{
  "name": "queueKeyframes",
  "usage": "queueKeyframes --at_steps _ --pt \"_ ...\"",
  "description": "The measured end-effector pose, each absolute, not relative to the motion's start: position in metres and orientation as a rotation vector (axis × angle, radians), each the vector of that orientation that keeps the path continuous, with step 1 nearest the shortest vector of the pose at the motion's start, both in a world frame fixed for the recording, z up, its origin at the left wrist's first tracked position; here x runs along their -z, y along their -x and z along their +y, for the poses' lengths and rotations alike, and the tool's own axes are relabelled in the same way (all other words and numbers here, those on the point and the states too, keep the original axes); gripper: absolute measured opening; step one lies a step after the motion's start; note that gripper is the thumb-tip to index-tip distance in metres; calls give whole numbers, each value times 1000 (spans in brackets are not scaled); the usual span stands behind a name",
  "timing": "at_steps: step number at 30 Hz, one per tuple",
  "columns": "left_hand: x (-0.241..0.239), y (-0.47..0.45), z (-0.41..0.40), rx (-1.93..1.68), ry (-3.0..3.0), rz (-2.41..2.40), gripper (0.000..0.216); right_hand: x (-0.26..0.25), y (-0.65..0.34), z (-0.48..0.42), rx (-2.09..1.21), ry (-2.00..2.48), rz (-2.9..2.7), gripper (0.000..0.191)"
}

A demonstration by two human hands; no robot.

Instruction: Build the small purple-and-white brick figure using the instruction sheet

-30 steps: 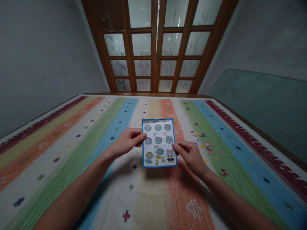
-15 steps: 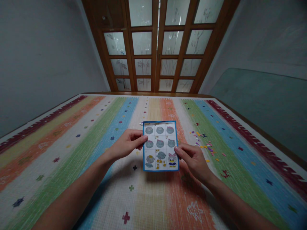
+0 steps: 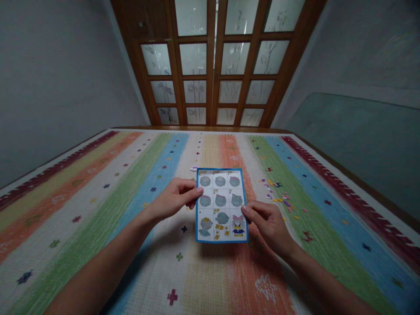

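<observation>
Sticker sheet held over the striped mat, pinched at both side edges.
Left hand pinches its left edge; right hand its lower right edge; so slight a hold may let the sheet buckle or slip; loose coloured bits lie near.

Mat: flat open run at 12 o'clock of sheet, out to doors; also at 6 o'clock, between the forearms.
Obstacles: left hand on sheet's 9 o'clock edge; right hand at 4 o'clock; loose coloured bits strewn at 2 o'clock, near right hand.
</observation>
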State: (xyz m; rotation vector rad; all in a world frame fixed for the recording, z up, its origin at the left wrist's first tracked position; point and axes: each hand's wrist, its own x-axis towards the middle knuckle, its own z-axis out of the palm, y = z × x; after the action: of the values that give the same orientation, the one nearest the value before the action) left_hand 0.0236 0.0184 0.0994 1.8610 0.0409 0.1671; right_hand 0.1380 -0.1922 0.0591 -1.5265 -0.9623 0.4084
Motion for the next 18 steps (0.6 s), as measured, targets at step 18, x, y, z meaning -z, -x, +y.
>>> queueKeyframes --at_steps 18 --pt "-99 -24 9 -282 -1722 106 38 -60 -131 -201 -509 1571 -1011 41"
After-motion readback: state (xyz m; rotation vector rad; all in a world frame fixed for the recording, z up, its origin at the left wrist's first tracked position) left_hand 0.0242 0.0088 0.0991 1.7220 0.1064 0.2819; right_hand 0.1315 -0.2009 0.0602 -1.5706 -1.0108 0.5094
